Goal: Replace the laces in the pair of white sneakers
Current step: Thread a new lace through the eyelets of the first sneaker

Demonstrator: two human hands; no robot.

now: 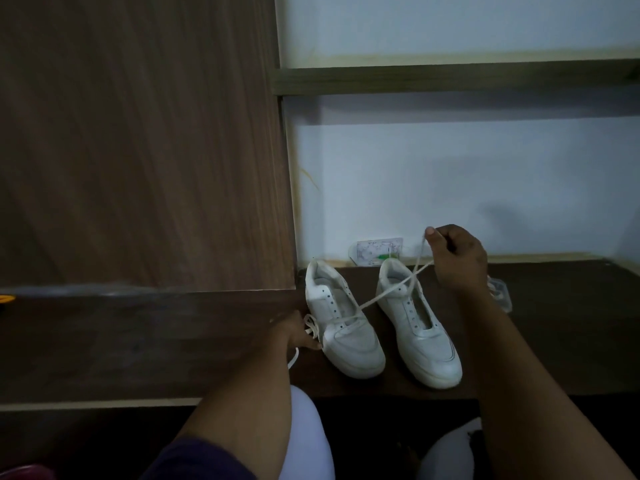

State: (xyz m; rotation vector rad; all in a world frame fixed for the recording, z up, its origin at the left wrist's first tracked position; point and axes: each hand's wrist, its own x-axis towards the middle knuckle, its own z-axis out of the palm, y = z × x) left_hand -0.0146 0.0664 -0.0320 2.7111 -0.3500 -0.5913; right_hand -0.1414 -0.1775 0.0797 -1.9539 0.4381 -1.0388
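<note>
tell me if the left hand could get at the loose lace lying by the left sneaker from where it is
Probably yes. The left hand rests at the left sneaker's outer side, right beside the loose lace bunched there, with nothing between them; its fingers are partly hidden.

A tall wood-grain panel fills the left side. A pale wall stands behind a dark wooden shelf mounted across it. Below, a dark wooden surface meets the wall. The lighting is dim.

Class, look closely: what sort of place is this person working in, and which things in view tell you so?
Probably a room at home: a dark wooden shelf holding white sneakers, a wooden cupboard panel, and a plain painted wall.
</note>
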